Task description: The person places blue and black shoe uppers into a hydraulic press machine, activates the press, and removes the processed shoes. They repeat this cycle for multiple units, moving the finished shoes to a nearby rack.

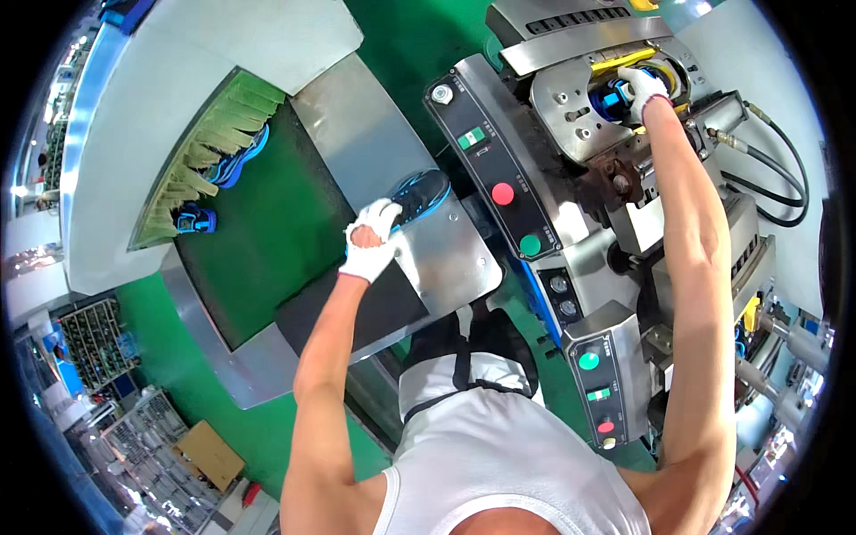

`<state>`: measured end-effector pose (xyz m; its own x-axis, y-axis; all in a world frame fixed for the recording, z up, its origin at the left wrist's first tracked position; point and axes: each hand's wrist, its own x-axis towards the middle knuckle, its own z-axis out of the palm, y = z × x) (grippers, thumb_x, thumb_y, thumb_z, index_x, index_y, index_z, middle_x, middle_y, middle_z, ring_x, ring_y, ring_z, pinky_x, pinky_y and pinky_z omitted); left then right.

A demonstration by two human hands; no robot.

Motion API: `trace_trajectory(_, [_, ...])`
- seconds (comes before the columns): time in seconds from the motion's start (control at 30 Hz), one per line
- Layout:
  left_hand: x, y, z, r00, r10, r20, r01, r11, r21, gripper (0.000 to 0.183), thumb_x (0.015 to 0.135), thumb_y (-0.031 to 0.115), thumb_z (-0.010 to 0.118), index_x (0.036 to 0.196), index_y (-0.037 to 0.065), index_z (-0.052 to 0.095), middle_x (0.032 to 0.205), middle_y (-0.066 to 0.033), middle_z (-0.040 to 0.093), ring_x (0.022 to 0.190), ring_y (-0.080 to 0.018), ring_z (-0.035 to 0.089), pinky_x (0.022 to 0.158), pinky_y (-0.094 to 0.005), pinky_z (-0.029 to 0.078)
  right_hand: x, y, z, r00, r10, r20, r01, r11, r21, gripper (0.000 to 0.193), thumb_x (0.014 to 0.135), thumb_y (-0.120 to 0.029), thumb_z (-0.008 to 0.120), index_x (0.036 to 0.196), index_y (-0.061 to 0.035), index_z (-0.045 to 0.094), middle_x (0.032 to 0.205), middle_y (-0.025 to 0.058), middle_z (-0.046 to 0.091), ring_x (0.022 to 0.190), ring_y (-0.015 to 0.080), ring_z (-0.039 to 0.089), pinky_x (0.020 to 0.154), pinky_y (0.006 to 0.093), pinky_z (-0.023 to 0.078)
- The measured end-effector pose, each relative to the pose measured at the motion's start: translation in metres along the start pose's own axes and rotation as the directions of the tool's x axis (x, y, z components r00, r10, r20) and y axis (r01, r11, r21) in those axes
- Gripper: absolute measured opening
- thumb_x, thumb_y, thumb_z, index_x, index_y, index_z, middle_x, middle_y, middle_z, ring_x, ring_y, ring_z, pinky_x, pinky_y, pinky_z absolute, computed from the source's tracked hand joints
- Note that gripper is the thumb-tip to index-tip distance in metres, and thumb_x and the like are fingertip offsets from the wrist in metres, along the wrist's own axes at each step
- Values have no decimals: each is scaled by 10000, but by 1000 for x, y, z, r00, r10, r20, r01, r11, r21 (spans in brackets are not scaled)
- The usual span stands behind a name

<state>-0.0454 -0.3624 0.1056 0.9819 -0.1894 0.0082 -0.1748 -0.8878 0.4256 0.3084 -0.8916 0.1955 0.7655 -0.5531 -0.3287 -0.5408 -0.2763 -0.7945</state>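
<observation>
A dark shoe with a blue-edged sole (423, 195) lies on the metal ledge beside the conveyor. My left hand (367, 242), in a white glove with a gap at its back, has its fingers curled at one end of this shoe. At the upper right, my right hand (641, 92), also gloved, reaches into the machine's round opening. Its fingers close on a blue and black shoe (612, 101) seated there, partly hidden by the hand and the metal plate (563, 111) around it.
Two more blue shoes (239, 163) ride the green conveyor belt (285, 214) at the fringed curtain (214, 134) of a white housing. Control panels with red (503, 193) and green (530, 245) buttons stand between the conveyor and the machine. Black hoses (785, 178) loop at the far right.
</observation>
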Motion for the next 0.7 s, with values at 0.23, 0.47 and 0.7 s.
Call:
trace_trajectory(0.23, [-8, -17, 7, 1000, -23, 18, 24, 999, -45, 570, 837, 237, 789, 1373, 194, 601, 1400, -98, 586, 1275, -364, 572, 1029, -524, 498, -297, -16, 0, 535, -842, -72, 734, 506, -453, 823, 946, -354, 729, 1553, 86, 388, 1366, 260, 631, 1155, 323, 664, 1000, 388, 529])
trace_trajectory(0.47, [-36, -54, -18, 961, -139, -241, 15, 892, -451, 635, 873, 213, 787, 1433, 32, 547, 1452, -222, 559, 1358, -413, 526, 1135, -515, 437, -415, 234, 60, 769, -481, 421, 580, 247, -776, 825, 937, -182, 598, 1624, 93, 233, 1699, 319, 198, 1586, 470, 193, 1306, 520, 137])
trace_trajectory(0.7, [-194, -143, 10, 992, 85, 96, -73, 990, -118, 629, 859, 267, 792, 1428, 100, 585, 1505, -198, 497, 1426, -477, 393, 1175, -655, 311, -425, 207, 78, 845, -388, 368, 422, 63, -904, 886, 916, -267, 658, 1632, 47, 240, 1675, 294, 281, 1549, 457, 281, 1272, 501, 246])
